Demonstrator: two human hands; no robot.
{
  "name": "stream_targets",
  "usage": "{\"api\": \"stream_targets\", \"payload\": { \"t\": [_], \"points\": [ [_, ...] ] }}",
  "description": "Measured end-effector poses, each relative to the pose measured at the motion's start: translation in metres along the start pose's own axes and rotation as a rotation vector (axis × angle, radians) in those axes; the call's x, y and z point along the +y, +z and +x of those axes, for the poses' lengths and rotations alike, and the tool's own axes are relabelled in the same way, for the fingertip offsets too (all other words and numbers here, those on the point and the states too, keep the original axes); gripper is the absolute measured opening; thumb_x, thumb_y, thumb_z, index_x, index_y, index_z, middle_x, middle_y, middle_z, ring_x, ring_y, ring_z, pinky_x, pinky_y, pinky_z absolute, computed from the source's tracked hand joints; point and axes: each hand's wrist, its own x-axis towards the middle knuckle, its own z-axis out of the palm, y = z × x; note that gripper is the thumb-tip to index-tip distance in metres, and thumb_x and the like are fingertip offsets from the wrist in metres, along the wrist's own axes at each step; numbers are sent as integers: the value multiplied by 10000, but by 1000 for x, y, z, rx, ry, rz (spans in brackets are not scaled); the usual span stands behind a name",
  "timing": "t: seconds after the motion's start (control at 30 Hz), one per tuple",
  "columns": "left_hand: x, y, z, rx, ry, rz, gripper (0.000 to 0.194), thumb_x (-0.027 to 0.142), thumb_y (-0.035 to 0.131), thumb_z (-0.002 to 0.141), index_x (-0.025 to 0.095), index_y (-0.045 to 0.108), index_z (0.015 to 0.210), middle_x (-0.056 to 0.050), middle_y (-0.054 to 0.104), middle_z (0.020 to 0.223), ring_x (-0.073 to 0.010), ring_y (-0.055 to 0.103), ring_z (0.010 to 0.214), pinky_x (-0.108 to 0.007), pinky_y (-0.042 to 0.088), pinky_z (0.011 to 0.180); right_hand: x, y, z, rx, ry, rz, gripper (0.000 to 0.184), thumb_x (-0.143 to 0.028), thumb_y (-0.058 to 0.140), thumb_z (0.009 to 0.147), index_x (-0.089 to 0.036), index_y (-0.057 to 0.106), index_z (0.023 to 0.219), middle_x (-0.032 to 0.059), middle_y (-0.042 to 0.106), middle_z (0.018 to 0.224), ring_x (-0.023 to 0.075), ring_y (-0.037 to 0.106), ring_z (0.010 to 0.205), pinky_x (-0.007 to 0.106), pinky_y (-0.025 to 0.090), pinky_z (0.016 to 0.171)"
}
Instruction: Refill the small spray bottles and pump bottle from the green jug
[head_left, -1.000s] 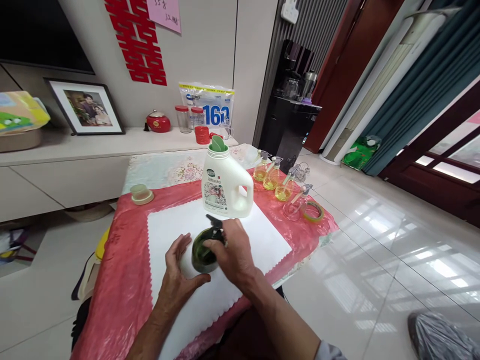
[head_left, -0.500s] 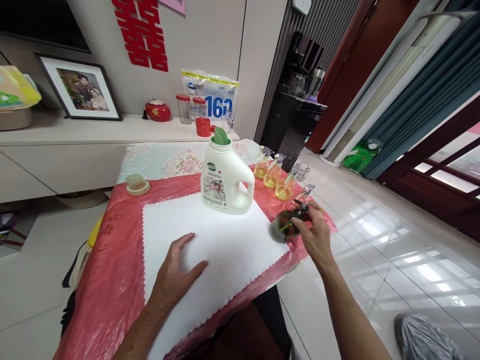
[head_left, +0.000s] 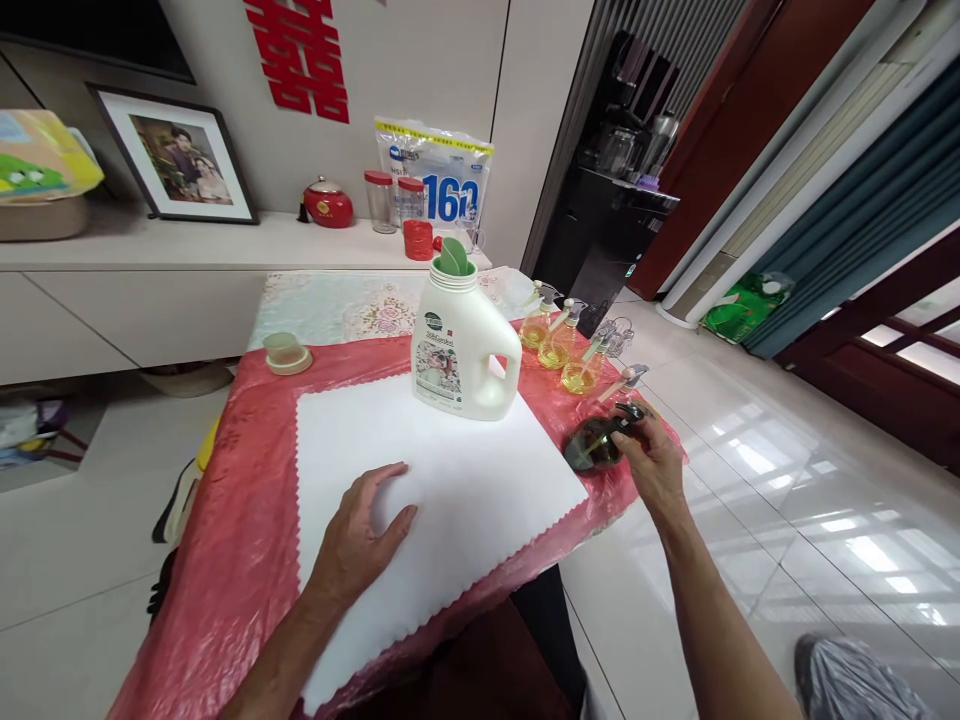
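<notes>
My right hand (head_left: 651,462) grips the black spray head of a dark green spray bottle (head_left: 591,447) at the right edge of the red table cover (head_left: 240,470). The bottle sits at the near end of a row of clear spray bottles with yellow liquid (head_left: 559,345). My left hand (head_left: 360,535) lies flat and open on the white cloth (head_left: 465,480) in the middle of the table. A white detergent jug (head_left: 461,345) with an open green cap stands at the far edge of the cloth.
A small pale green lid (head_left: 286,354) lies at the far left of the table. Behind it a low shelf (head_left: 225,245) holds a framed photo (head_left: 174,155), a red pot, jars and a plastic bag. Glossy tiled floor (head_left: 787,470) lies to the right.
My right hand carried the dark green spray bottle from the middle of the white cloth to the right edge of the table. My left hand stayed on the cloth.
</notes>
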Motion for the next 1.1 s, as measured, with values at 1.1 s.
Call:
{"api": "stream_targets", "payload": {
  "t": [1.1],
  "points": [
    [1, 5, 11, 2, 186, 101, 266, 352, 550, 840, 249, 673, 1052, -33, 797, 1001, -275, 716, 998, -457, 521, 953, -35, 124, -141, -235, -197, -19, 275, -409, 587, 981, -168, 637, 1105, 50, 658, 1054, 157, 637, 902, 362, 571, 815]
  ]
}}
